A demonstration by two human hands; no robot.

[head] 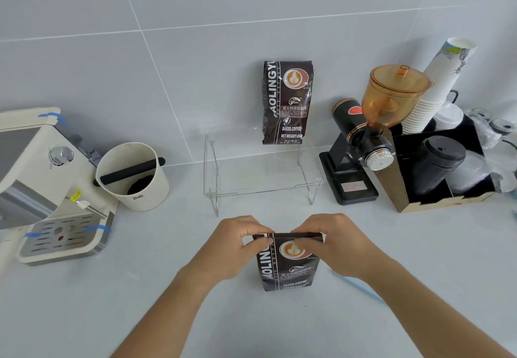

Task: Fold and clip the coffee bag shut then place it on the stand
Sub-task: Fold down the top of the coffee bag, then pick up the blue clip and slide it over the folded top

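Observation:
A dark brown coffee bag (288, 271) stands upright on the pale counter in front of me, its top folded over. My left hand (237, 243) pinches the folded top at the left corner, and my right hand (333, 243) pinches it at the right corner. Behind the bag stands a clear acrylic stand (263, 187). On the stand's back right a second, taller coffee bag (286, 103) leans against the tiled wall. A pale blue strip (361, 287), partly hidden by my right forearm, lies on the counter; I cannot tell what it is.
A cream espresso machine (42, 184) sits at the left, with a white knock box (134, 175) beside it. To the right of the stand are a black coffee grinder (363, 145) with an amber hopper and a cardboard box (442, 178) holding paper cups and lids.

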